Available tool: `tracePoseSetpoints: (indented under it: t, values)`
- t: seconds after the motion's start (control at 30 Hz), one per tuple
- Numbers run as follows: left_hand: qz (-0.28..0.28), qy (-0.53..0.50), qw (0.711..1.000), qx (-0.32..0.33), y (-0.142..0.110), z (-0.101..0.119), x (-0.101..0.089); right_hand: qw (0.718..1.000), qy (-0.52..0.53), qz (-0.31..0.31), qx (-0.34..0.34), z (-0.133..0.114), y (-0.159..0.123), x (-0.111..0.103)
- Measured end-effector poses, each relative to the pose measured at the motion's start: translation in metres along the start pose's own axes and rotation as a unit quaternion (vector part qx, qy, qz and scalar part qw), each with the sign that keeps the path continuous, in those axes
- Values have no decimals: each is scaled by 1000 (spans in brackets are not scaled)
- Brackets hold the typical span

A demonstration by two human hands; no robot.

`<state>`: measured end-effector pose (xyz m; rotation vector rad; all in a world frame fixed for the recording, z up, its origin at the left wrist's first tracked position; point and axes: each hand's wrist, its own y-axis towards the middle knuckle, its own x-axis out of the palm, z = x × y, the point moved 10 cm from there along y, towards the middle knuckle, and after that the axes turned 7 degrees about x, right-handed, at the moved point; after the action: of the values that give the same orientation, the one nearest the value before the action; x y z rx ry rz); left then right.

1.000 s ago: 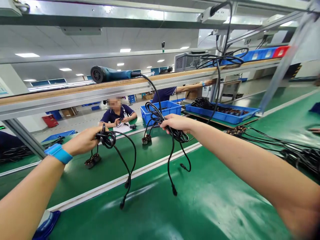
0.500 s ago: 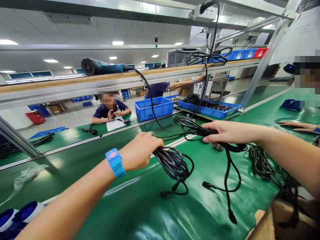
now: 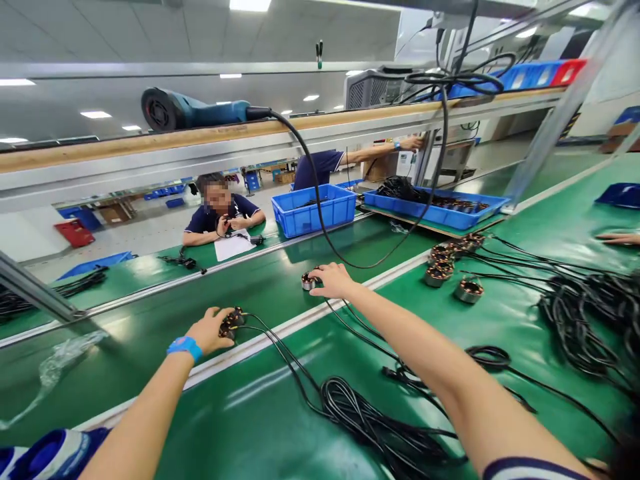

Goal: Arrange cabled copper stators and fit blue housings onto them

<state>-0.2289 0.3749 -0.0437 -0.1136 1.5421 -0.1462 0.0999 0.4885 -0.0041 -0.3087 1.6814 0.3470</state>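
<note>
My left hand (image 3: 211, 331), with a blue wristband, is curled round motor stators (image 3: 233, 321) at the green bench's inner strip. Two thin black leads run from them to a coiled bundle of black cable (image 3: 360, 417) on the mat. Further right, my right hand (image 3: 334, 280) grips another ring-shaped stator (image 3: 308, 281) with fingers and thumb. Black leads from it pass under my right forearm. Several more stators with copper windings (image 3: 469, 290) stand on the mat to the right, wired to a heap of black cables (image 3: 580, 320).
A metal-framed shelf (image 3: 220, 137) crosses ahead, bearing a blue power tool (image 3: 195, 110) whose cord hangs in a loop. Behind are a blue bin (image 3: 314, 212) and a blue tray of parts (image 3: 440, 203). A co-worker (image 3: 220, 207) sits opposite; another person's hand (image 3: 620, 238) shows at right.
The coiled cables that both hands held now lie on the mat. My hands have moved away from the coils to the stators at the inner strip. The view has shifted.
</note>
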Motion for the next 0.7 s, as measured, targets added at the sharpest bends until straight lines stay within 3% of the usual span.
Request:
tracePoseSetpoints:
  t: [0.13, 0.23, 0.3, 0.37, 0.47, 0.6, 0.7]
  values:
    - [-51, 3, 999, 13, 28, 4, 29, 997, -44, -25, 51, -7, 45, 29]
    - [-53, 0, 998, 22, 35, 8, 29, 993, -75, -34, 88, 1, 61, 40]
    - [-47, -2, 999, 16, 23, 7, 23, 989, -91, -32, 108, 7, 64, 46]
    - [-39, -1, 999, 3, -6, 3, 19, 987, -99, -17, 126, 14, 65, 48]
    - [-30, 5, 999, -23, -72, -4, 27, 983, -98, 9, 157, 29, 68, 51]
    - [-62, -2, 995, -83, -171, -17, 72, 978, -72, -15, 197, 50, 76, 59]
    - [-75, -41, 988, -130, -225, -14, 106, 980, -56, -14, 191, 46, 78, 59]
